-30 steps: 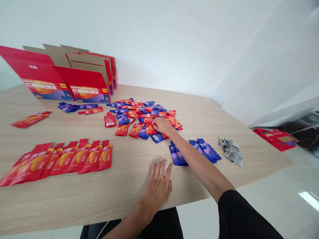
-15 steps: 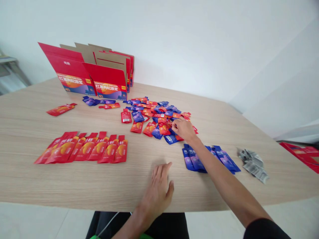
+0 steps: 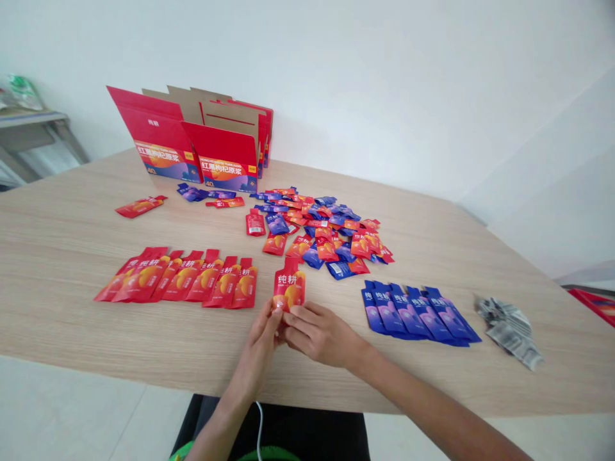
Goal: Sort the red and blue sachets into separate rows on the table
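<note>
A red sachet point(image 3: 289, 286) with an orange picture stands between my two hands near the front of the wooden table point(image 3: 72, 243). My left hand point(image 3: 262, 342) pinches its lower left corner and my right hand point(image 3: 319, 333) pinches its lower right edge. Left of it lies a row of several red sachets point(image 3: 185, 282), overlapping. To the right lies a row of several blue sachets point(image 3: 418, 312). Behind the held sachet sits a loose pile of red and blue sachets point(image 3: 321, 227).
Open red cartons point(image 3: 202, 144) stand at the back of the table. A single red sachet point(image 3: 139, 205) lies at the left, a few blue ones point(image 3: 202, 193) by the cartons. Silver sachets point(image 3: 512, 323) lie at the far right. A grey shelf point(image 3: 33, 128) stands at left.
My right hand came back from the pile with a red sachet. My left hand lifted off the table and took hold of the same sachet. The view swung left.
</note>
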A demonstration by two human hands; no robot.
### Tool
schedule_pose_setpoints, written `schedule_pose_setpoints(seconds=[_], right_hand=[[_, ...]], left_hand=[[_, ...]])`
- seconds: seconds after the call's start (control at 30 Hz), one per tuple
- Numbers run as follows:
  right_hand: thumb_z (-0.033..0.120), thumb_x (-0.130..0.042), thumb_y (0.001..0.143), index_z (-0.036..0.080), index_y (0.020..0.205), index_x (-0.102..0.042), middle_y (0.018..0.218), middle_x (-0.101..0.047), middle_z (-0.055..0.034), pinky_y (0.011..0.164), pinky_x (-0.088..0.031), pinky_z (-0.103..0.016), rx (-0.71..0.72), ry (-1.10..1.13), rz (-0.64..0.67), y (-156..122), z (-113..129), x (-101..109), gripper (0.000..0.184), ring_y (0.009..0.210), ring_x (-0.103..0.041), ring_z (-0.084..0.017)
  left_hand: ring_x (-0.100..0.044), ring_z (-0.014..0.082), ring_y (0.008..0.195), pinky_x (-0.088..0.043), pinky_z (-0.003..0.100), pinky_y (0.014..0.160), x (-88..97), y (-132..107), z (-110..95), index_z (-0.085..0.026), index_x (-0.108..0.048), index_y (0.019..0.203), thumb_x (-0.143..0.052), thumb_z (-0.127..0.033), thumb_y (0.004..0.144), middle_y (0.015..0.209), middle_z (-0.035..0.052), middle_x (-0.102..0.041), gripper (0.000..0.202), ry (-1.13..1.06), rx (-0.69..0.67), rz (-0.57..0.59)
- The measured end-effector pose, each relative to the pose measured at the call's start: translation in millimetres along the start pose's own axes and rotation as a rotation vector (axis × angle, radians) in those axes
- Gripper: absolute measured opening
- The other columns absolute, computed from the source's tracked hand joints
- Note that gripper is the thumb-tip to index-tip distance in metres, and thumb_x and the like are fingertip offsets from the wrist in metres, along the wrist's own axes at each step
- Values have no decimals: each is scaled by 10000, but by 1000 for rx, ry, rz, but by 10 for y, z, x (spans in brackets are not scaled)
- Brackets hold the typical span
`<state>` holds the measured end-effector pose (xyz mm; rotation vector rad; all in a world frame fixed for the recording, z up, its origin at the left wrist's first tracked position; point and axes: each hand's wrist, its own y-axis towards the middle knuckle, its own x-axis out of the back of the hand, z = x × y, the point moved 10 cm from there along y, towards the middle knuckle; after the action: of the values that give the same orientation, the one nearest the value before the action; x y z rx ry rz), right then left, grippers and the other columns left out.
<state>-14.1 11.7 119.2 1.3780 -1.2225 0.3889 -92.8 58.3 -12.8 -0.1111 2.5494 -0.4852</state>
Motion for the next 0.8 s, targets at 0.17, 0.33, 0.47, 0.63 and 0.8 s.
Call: schedule_pose_setpoints(seconds=[0.17,0.33,0.47,0.63,0.8], right_hand=[[303,-491,1082,213,1104,-684,1094,-742,-86,911,-551,-353,-426,389,-162,91,-582,43,214,1009,-676,-201],[523,-512,1035,187,1229,-668,1048,-726,-87,655,-539,-290,-1031,859,-48,-27,-1272,-692,418,708,-637,-146],[585,-632,943,184,935,-700,754,-688,5,493,-418,-210,-1094,1222,48,253,-1303,-1200,407,479,-495,-73],[517,-749,894,177,874,-730,712,-701,23,545,-443,-188,-1039,1232,46,860,-1275,-1391,341,536,-564,-76],[391,-760,931,176,898,-784,799,-776,-1,674,-492,-187,-993,992,97,1430,-1342,-1719,219,745,-708,-125]], left_hand=[[-555,86,446,-455,216,379,21,-132,-304,-183,-568,1255,-771,-650,784,834,-27,-659,693,255,-119,67],[-533,103,368,-441,224,389,325,-125,-482,-149,-425,1459,-829,-553,716,654,-86,-623,937,529,-143,-57],[-537,134,383,-432,238,406,522,-149,-693,-113,-386,1514,-826,-500,714,552,-103,-590,991,675,-221,-112],[-521,146,390,-446,255,430,740,-112,-1130,-121,-409,1475,-788,-527,730,533,-119,-548,929,811,-300,-161],[-727,306,914,-609,457,828,1130,129,-1620,-142,-442,1468,-763,-568,696,1073,108,-710,939,1059,-482,-342]])
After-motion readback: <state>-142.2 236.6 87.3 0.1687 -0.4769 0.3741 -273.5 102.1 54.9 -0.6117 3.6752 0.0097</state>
